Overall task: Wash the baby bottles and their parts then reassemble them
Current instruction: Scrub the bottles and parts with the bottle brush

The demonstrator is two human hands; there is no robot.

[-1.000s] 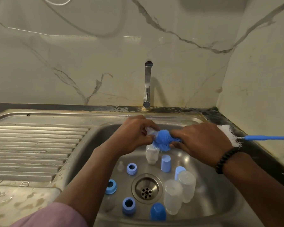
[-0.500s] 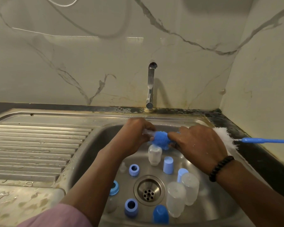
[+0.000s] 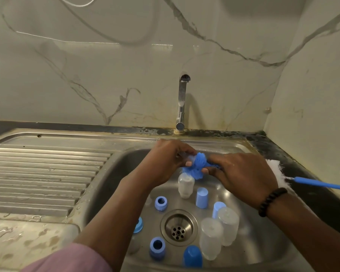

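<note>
Over the steel sink (image 3: 249, 246), my left hand (image 3: 165, 161) grips a small clear bottle part, mostly hidden in its fingers. My right hand (image 3: 241, 173) holds a small blue brush (image 3: 197, 166) pushed against that part. Below stand clear bottles: one (image 3: 185, 185) under the hands, two (image 3: 211, 237) (image 3: 228, 225) right of the drain. Blue caps (image 3: 201, 197) (image 3: 192, 256) (image 3: 217, 208) and blue collar rings (image 3: 161, 203) (image 3: 157, 247) (image 3: 138, 224) are scattered around the drain (image 3: 178, 227).
A chrome tap (image 3: 182, 103) rises behind the basin, no water running. The ribbed draining board (image 3: 41, 173) lies to the left, wet near its front. A long bottle brush (image 3: 279, 173) with white bristles and blue handle lies on the dark counter at right.
Both hands stay together over the basin; the blue brush has shifted slightly against the held part. The view has drifted a little. Items in the sink have not moved.
</note>
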